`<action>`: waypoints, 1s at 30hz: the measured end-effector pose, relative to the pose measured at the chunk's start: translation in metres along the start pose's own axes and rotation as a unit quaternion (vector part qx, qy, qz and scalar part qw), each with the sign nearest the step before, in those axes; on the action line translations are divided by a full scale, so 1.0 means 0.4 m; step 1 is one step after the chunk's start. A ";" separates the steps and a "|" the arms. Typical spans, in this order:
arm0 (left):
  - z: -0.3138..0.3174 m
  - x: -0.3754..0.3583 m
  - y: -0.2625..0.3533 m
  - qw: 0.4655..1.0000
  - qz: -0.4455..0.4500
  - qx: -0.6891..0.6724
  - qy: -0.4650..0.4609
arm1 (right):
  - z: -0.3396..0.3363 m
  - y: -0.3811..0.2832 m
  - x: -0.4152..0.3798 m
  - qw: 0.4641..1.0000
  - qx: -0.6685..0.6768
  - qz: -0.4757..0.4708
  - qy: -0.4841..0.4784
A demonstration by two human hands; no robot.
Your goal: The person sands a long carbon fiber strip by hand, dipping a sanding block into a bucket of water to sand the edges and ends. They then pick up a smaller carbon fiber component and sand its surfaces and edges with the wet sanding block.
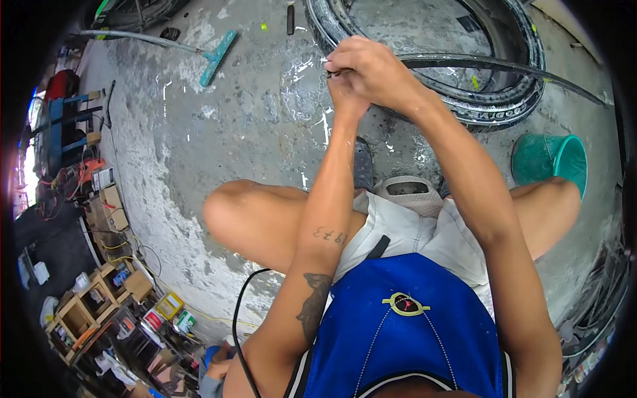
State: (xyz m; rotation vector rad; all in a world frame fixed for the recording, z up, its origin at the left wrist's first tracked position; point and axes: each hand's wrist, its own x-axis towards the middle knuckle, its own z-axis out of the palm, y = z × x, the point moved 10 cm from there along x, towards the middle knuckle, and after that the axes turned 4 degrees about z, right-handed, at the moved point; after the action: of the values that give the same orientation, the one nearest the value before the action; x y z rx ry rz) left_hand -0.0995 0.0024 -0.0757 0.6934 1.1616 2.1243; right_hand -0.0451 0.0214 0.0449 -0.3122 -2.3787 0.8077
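Observation:
My left hand (349, 96) and my right hand (368, 63) meet in front of me above the wet floor, the right lying over the left. Both are closed, fingertips pinched together. A small dark bit shows at the fingertips; what it is I cannot make out. Behind my right hand a black rubber strip (478, 62) runs off to the right, across a bicycle tyre (494, 119) lying on the floor. Whether my fingers hold the strip's end is hidden.
A green bucket (531, 159) stands by my right knee. A teal-headed brush (219, 58) with a long handle lies at the upper left, near another wheel (142, 16). Wooden shelving (79, 318) with tools and boxes lines the left. A grey stool (410, 192) or similar is between my legs.

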 end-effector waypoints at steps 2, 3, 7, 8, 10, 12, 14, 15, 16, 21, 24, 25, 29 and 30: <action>-0.001 -0.007 -0.006 0.995 0.039 -0.089 -0.034 | -0.032 0.033 -0.027 0.999 0.014 0.011 -0.048; 0.006 -0.014 0.020 0.998 0.015 0.068 -0.010 | -0.085 0.069 -0.055 0.999 -0.014 0.022 -0.027; -0.001 -0.016 0.025 0.991 0.012 0.131 -0.004 | -0.259 0.191 -0.141 0.995 -0.027 0.089 -0.023; -0.010 -0.017 0.017 0.991 0.008 0.132 -0.002 | -0.256 0.199 -0.146 0.994 -0.016 0.109 -0.010; -0.011 -0.010 0.019 0.984 0.041 0.172 0.011 | -0.208 0.153 -0.132 0.994 -0.052 0.088 0.022; -0.005 -0.009 0.014 0.994 0.003 0.113 0.001 | -0.080 0.052 -0.065 0.997 -0.040 0.052 0.032; 0.000 -0.003 0.038 0.981 0.102 0.165 -0.030 | -0.003 -0.010 -0.024 1.000 -0.020 0.008 0.011; 0.005 -0.005 0.036 0.981 0.099 0.166 -0.036 | -0.015 -0.007 -0.028 1.000 -0.004 0.005 -0.004; 0.001 -0.008 0.018 0.990 0.052 0.127 -0.033 | -0.034 0.000 -0.038 1.000 0.013 0.002 -0.023; 0.000 -0.011 0.032 0.989 -0.005 0.149 -0.001 | -0.259 0.173 -0.147 0.992 -0.048 0.115 -0.006; 0.010 -0.014 0.037 0.987 0.033 0.157 -0.018 | -0.201 0.124 -0.126 0.992 -0.100 0.080 0.009; -0.001 -0.011 0.017 0.991 0.019 0.129 -0.017 | -0.140 0.087 -0.097 0.995 -0.079 0.061 0.024; 0.020 -0.015 0.049 0.954 0.135 0.252 -0.086 | 0.016 -0.004 -0.028 0.998 -0.015 0.035 -0.055; 0.011 -0.008 0.027 0.977 0.102 0.164 -0.086 | -0.002 -0.001 -0.035 0.997 0.013 0.037 -0.074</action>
State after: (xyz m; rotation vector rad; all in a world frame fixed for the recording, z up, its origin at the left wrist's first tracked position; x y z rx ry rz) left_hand -0.0970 -0.0022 -0.0646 1.1660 1.4096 2.0046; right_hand -0.0338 0.0161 0.0390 -0.3434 -2.5041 0.9236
